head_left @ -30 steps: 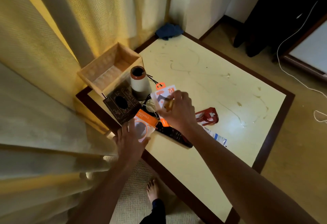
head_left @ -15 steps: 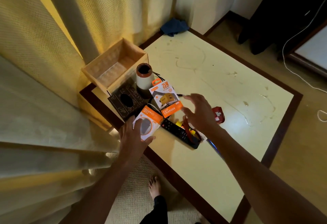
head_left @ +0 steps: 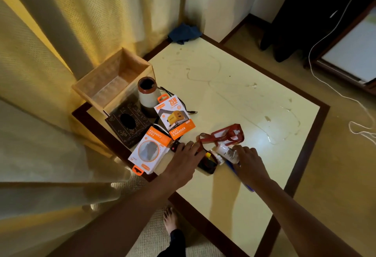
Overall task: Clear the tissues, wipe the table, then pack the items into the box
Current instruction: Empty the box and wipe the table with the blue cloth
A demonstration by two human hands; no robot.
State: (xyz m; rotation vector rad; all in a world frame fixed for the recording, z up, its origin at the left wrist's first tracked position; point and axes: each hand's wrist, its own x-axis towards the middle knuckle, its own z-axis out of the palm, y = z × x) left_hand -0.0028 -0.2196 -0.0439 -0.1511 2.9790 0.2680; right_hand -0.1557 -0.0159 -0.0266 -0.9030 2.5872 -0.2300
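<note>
Foot: a bare foot point(head_left: 169, 219) stands on a woven rug point(head_left: 150, 236), much nearer the camera than the box point(head_left: 114, 80) and off the worktop's point(head_left: 234, 206) near edge.
Left grip: the left hand point(head_left: 183, 161) lies flat, fingers straight and a little apart, on a black remote point(head_left: 208, 166), nearer than the box and to its right.
Right grip: the right hand point(head_left: 249, 162) is further right of the box than the left. Its bent fingers touch a white bottle point(head_left: 225, 152); I cannot tell whether they clamp it.
Blue item: a thin blue item point(head_left: 241, 177) runs under the right hand, partly hidden.
Lanyard: a red lanyard with a card holder point(head_left: 227, 134) lies just beyond both hands, right of the box. Its strap reaches the left fingertips.
Charger carton: a white-and-orange charger carton point(head_left: 149, 151) lies flat on the near side of the box, just beside the left hand.
Charger pack: a 25W fast charger pack point(head_left: 175, 117) lies right of the box, beyond the carton.
Tissue box: a dark patterned tissue box point(head_left: 128, 123) sits against the box's near side.
Jar: a white jar with a brown rim point(head_left: 147, 94) stands upright just beside the box's right end, with a black cable point(head_left: 189, 111) trailing rightward.
Box: open-topped, it sits at the worktop's left corner, against the curtain point(head_left: 61, 33).
Wet streaks: wet streaks point(head_left: 280, 128) shine on the worktop, well to the right of the box.
Cloth: a blue cloth point(head_left: 184, 33) lies at the far corner, beyond the box.
</note>
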